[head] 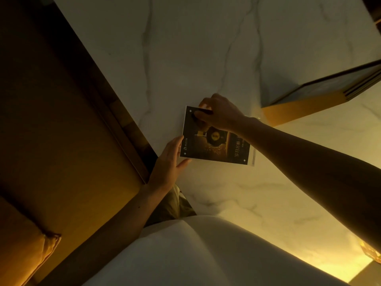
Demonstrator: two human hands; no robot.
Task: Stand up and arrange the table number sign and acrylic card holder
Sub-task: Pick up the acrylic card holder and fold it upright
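Observation:
An acrylic card holder (218,148) with a dark printed card inside lies near the left edge of the white marble table (185,48), seemingly flat or slightly tilted. My right hand (221,112) grips its far upper corner, fingers curled over the edge. My left hand (169,162) rests flat against the holder's near left edge, fingers spread, thumb under the bottom corner. A dark framed sign with a yellow base (321,93), possibly the table number sign, stands at the right of the table.
The table's left edge runs diagonally beside a brown upholstered bench (61,120) with a cushion (41,250). My white shirt (195,254) fills the bottom of the view. A small gold-patterned object (371,252) sits at the far right edge.

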